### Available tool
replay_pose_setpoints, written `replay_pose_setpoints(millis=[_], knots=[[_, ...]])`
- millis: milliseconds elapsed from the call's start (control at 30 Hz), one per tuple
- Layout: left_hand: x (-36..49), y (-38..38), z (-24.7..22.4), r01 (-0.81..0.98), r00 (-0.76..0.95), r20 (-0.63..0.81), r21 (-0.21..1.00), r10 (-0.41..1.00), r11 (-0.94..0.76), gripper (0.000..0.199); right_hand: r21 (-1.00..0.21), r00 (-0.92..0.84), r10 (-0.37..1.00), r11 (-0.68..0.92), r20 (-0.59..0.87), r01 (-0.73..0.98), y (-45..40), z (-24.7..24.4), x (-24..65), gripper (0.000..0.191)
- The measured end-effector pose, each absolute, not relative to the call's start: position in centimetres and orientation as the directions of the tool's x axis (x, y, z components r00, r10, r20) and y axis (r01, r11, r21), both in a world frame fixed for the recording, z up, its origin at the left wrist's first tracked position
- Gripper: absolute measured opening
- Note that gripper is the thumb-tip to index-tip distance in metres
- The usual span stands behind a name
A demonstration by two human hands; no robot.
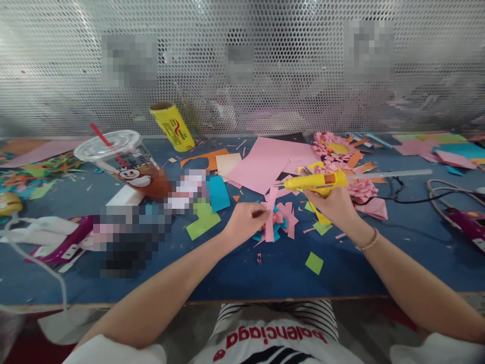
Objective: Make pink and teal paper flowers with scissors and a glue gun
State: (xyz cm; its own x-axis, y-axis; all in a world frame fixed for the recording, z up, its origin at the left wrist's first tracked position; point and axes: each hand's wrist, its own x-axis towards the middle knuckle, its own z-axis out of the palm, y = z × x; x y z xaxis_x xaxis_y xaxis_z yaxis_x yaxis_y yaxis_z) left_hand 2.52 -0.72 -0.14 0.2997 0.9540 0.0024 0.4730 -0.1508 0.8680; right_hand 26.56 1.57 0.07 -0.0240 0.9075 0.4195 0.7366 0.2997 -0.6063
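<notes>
My left hand (246, 221) is closed on a pink paper strip (270, 220), which it holds upright over a small pile of cut pink and blue paper pieces (288, 218). In my right hand (335, 205) is a yellow glue gun (316, 182), its fingers wrapped round the handle. The gun's nozzle points left, close to the top of the strip; whether they touch is not clear. A clear glue stick (394, 173) sticks out of the gun's rear. Behind the strip lie large pink sheets (257, 161). Pink paper flowers (331, 146) stand behind my right hand.
A lidded drink cup (132, 167) with a red straw and a yellow tube (174, 126) stand at the left. Purple tools with cords (70, 240) lie at both sides. Green squares (314, 263) and scraps dot the blue table (235, 283). A perforated metal panel (189, 65) rises behind.
</notes>
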Motion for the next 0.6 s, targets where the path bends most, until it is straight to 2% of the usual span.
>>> replay_pose_setpoints(millis=[167,600], knots=[[2.64,-1.2,-0.02,0.536,0.324,0.087,0.804,0.942,-0.259,0.033,-0.568,-0.032,0.894,0.31,0.446,0.762,1.66,-0.43,26.57,0.023],[2.58,-1.34,0.01,0.534,0.305,0.097,0.806,0.947,-0.254,0.029,-0.454,-0.044,0.855,0.317,0.516,0.833,2.03,-0.56,27.01,0.026]])
